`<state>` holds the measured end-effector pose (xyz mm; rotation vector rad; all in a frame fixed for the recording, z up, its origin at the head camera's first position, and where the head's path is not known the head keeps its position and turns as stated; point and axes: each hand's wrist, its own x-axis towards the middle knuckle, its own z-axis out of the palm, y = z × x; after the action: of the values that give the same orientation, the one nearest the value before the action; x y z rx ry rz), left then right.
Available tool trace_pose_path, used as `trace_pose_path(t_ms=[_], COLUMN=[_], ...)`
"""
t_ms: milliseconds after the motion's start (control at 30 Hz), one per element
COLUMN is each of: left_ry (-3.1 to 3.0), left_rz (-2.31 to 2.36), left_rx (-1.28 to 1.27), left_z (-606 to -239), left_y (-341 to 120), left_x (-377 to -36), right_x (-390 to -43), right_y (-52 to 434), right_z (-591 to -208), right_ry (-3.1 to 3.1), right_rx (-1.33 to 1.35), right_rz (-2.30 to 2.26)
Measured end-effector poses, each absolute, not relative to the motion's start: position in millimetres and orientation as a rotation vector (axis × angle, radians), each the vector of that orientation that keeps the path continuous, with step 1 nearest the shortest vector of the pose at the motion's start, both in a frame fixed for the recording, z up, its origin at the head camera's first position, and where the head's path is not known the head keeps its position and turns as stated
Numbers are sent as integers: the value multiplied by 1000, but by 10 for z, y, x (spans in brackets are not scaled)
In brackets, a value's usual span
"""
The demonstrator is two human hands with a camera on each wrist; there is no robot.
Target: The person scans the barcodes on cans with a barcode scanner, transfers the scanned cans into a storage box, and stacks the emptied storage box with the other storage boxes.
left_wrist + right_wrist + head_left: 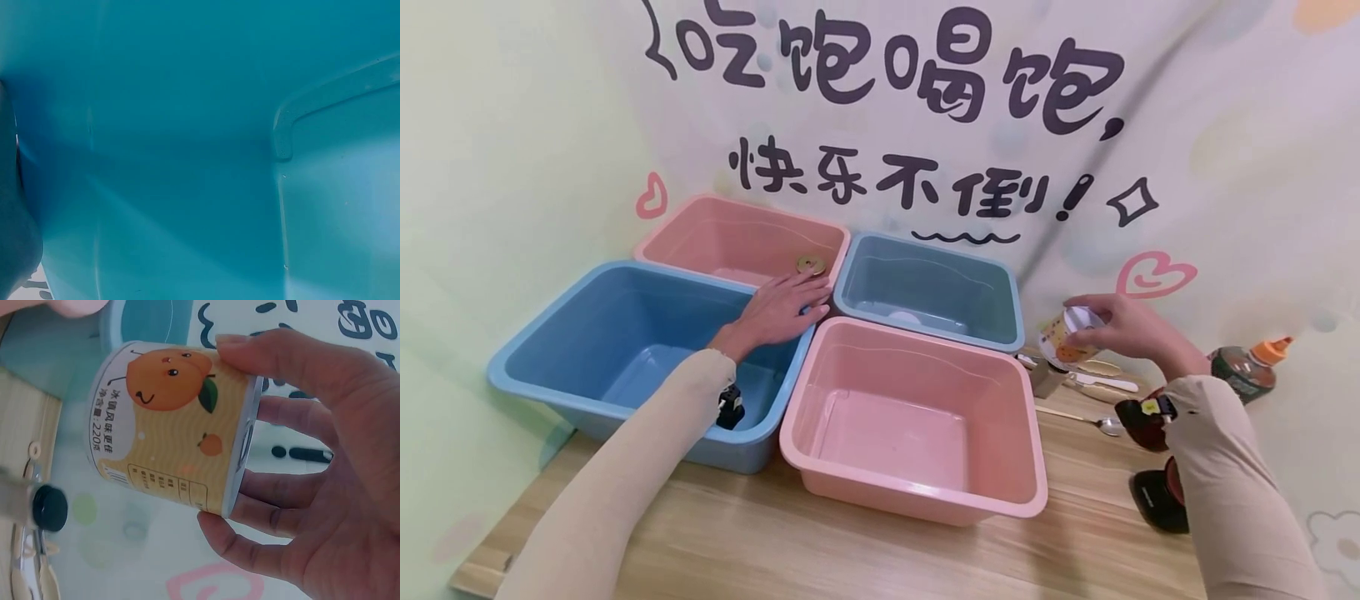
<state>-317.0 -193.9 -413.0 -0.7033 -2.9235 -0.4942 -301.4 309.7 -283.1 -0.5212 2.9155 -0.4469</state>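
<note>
My right hand grips a small can to the right of the far blue bin. In the right wrist view the can lies tilted between thumb and fingers; its label shows an orange peach and a pull-ring end faces the palm. My left hand rests with fingers extended over the near blue bin's rim, at the corner where the bins meet. Close to its fingertips, a round gold-topped item is in the far pink bin. The left wrist view shows mostly blue bin wall.
The far blue bin holds something whitish. The near pink bin stands in front. To the right are a dark-capped container, cutlery, a spoon, an orange-capped bottle and a black-and-red item.
</note>
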Motion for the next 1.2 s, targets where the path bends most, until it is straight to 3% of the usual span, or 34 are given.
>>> trace_pose_path(t_ms=[433, 1200], left_ry=[-2927, -2916], left_rz=[-491, -483], left_rx=[-694, -710], left_z=[-4137, -4140], left_y=[-1992, -1950], left_x=[-3159, -3173], right_x=[-3400, -3858], right_y=[2549, 2018], right_z=[-2827, -3487], right_ry=[2890, 2749], right_rx=[-519, -581], right_rz=[-439, -423])
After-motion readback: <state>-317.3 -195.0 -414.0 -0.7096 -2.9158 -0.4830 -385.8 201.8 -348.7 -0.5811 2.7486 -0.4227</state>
